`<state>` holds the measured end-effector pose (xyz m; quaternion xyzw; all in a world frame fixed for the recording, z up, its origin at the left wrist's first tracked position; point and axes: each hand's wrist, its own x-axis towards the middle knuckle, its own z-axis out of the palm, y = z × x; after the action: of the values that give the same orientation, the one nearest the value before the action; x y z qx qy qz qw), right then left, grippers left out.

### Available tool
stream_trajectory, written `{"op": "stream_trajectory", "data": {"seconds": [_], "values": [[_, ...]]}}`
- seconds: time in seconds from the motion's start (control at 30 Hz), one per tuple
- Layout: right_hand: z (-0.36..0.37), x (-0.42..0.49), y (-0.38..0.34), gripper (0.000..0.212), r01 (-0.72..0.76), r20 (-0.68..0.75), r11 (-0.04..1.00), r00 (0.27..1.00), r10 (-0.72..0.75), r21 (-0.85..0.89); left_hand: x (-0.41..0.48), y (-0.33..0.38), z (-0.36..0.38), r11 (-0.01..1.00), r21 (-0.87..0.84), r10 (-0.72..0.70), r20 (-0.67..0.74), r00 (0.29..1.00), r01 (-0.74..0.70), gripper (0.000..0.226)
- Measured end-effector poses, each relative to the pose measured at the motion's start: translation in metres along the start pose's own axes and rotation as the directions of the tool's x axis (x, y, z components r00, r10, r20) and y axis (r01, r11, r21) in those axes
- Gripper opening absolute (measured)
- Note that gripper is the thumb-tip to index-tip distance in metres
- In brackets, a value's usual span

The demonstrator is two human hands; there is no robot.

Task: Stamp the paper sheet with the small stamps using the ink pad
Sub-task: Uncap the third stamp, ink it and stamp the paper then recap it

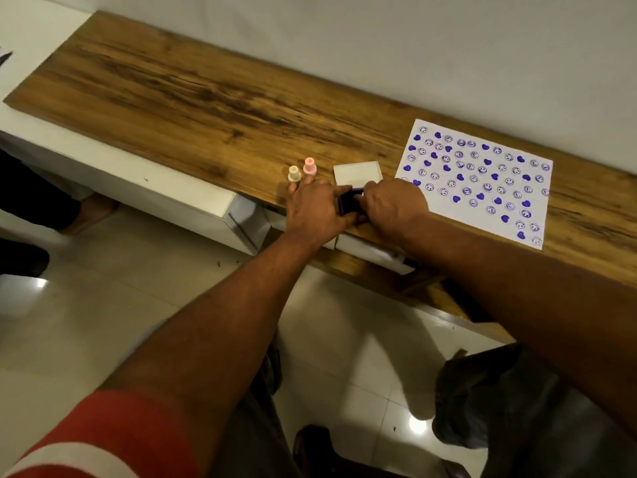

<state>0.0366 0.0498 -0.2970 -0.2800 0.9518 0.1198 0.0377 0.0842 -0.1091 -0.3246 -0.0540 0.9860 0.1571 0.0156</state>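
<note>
A white paper sheet (479,181) covered with several purple heart and smiley prints lies on the right of the wooden shelf (206,94). Two small stamps stand upright left of my hands: a cream stamp (294,173) and a pink stamp (309,167). The dark purple ink pad (350,201) sits near the shelf's front edge, gripped from both sides by my left hand (315,210) and my right hand (396,205). Its white lid (356,173) lies just behind the pad, partly hidden by my fingers.
A white wall runs behind the shelf. White drawers (172,194) sit under its left part. Glossy floor tiles (120,305) spread below, with a dark bag or cloth (482,391) at the lower right and another person's foot (89,212) at the left.
</note>
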Motion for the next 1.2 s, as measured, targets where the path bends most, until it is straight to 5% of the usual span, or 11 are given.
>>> {"op": "stream_trajectory", "data": {"seconds": [0.37,0.47,0.6,0.9,1.0,1.2], "values": [[0.008,0.007,0.008,0.039,0.04,-0.004,0.998,0.999,-0.04,0.046,0.001,0.008,-0.006,1.0,-0.028,-0.013,-0.015,1.0,0.013,0.07],[0.003,0.004,0.022,0.046,0.047,-0.072,0.973,0.997,-0.031,0.224,0.001,0.009,-0.007,1.0,-0.009,-0.017,-0.034,0.999,0.017,0.067],[0.008,-0.035,0.076,0.053,-0.047,-0.243,0.726,0.926,0.29,0.686,0.001,0.012,-0.006,0.999,-0.01,-0.034,-0.038,0.999,0.034,0.073],[0.065,-0.128,0.19,0.055,-0.404,0.078,0.377,0.762,0.643,0.833,0.002,0.033,-0.012,0.989,-0.145,-0.006,-0.053,0.999,-0.002,0.08],[0.074,-0.133,0.199,0.056,-0.389,0.082,0.349,0.76,0.645,0.852,0.003,0.067,-0.013,0.984,-0.116,0.119,-0.129,0.984,-0.134,0.07],[0.083,-0.135,0.212,0.055,-0.388,0.044,0.447,0.793,0.607,0.806,-0.007,0.151,0.02,0.855,0.047,0.516,0.04,0.856,-0.517,0.076]]}}
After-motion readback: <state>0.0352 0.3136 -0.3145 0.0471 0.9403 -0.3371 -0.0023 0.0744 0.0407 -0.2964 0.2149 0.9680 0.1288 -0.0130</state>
